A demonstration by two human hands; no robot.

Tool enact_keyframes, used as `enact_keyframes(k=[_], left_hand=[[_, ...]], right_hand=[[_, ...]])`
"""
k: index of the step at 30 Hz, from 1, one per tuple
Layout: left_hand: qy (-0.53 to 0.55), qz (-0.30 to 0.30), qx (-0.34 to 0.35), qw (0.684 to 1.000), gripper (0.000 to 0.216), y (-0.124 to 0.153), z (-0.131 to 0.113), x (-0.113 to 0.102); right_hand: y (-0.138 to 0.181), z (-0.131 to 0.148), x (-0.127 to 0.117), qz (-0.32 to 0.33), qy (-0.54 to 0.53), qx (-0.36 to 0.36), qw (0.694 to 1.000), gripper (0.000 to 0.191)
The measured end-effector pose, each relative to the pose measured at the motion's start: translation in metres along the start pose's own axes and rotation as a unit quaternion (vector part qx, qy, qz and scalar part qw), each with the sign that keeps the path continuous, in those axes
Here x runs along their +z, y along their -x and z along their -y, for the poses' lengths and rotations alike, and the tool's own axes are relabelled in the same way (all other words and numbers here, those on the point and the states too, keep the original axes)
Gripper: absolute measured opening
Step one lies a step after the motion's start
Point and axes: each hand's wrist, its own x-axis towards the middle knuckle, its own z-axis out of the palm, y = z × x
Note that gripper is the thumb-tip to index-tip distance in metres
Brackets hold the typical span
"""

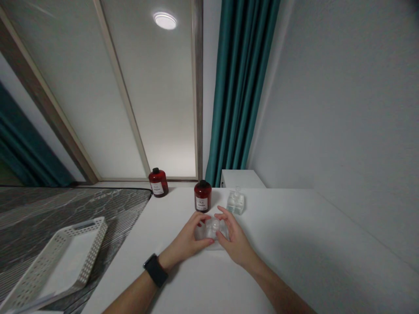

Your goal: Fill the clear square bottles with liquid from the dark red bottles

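A transparent glass bottle (pixel 215 226) with a round stopper stands on the white table between my hands. My left hand (pixel 193 233) curls around its left side, thumb at the near edge and fingers behind. From the right, my right hand (pixel 234 235) closes about the bottle, its thumb close to the stopper and its index finger stretched past the far side. Just beyond them stands a dark red bottle (pixel 202 196) with a black cap and a white label. Another transparent glass bottle (pixel 235 203) with a stopper sits behind my right hand.
A second dark red bottle (pixel 158 183) stands at the table's far left corner. On the grey patterned surface to the left lies a white perforated basket (pixel 93 248). A white cabinet (pixel 244 178) and a teal curtain (pixel 245 87) are behind the white table (pixel 288 261).
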Motion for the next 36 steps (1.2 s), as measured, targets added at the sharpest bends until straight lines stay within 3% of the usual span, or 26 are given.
enact_keyframes(k=[12,18,23,29,36], left_hand=[[0.003,0.015,-0.004,1.0,0.052,-0.0002,0.0006,-0.0019],[0.003,0.018,-0.005,1.0,0.052,-0.0004,-0.0015,-0.0024],[-0.007,0.018,-0.014,1.0,0.051,-0.0007,-0.0039,-0.0031],[0.003,0.017,-0.007,1.0,0.052,-0.0006,-0.004,-0.003],[0.01,0.021,0.002,1.0,0.052,0.0,-0.0002,-0.0026]], right_hand=[[0.0003,-0.0036,0.0005,-0.022,-0.002,0.0,1.0,0.061],[0.0007,-0.001,0.0014,0.0,-0.024,0.019,1.0,0.066],[-0.0019,-0.005,0.001,-0.025,-0.04,0.021,0.999,0.06],[-0.0009,0.0002,0.0004,0.017,-0.022,0.013,1.0,0.06],[0.0009,0.0031,0.0026,0.002,0.017,-0.002,1.0,0.052]])
